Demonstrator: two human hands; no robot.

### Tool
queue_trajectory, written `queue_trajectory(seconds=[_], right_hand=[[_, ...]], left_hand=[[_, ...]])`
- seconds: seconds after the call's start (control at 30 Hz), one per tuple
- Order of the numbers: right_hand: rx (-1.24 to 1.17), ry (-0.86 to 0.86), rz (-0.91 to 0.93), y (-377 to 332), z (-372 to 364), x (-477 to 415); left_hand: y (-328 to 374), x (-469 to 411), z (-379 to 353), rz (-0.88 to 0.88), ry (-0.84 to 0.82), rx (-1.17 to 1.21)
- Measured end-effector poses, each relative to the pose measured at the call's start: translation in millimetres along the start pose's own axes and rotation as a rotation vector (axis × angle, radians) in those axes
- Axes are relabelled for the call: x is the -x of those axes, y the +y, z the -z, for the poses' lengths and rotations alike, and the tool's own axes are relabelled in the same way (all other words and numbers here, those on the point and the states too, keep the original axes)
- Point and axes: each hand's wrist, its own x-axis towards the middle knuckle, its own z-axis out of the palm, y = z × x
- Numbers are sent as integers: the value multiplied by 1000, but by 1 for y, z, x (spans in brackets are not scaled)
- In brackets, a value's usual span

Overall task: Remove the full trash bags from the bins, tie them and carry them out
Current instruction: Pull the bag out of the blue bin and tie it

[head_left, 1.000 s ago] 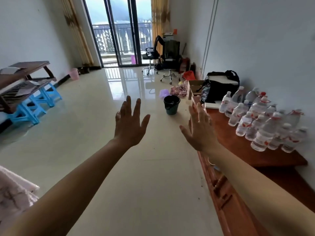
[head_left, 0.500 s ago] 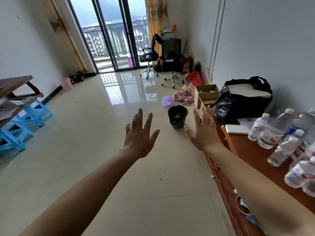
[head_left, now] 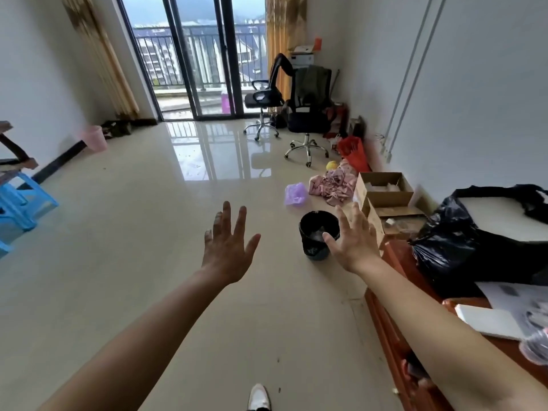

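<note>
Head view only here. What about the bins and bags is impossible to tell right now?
- Black bin: head view; the right hand covers its right side, and the fill level is unclear.
- Pink bin: head view; too small and far to show any bag inside.
- Black bag: head view; the right edge cuts it off.
</note>
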Motion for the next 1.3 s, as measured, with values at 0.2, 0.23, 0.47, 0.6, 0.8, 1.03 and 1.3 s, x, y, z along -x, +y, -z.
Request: queue_trajectory(seconds=[0.2,0.23,0.47,0.6,0.8,1.03,1.3], right_hand=[[83,27,-28,18,13,-137],[81,31,-51,25,13,-154],[25,-57,-243,112,-39,-290],[-21,-180,-288,175,-87,-395],[-79,-419,-338,247,-149,-541],[-213,-593,-548,298,-255,-636],[-291,-626,-692,352,-455,-654]], left_hand=[[-8,-172,-7,-27,-82,3],[-3,-197,-12,-27,-101,12],[46,-357,-95,-43,-222,63],[78,-445,-165,40,-326,82],[115,-582,-258,315,-498,229],[130,-664,-384,453,-670,337],[78,-667,-621,874,-866,554]])
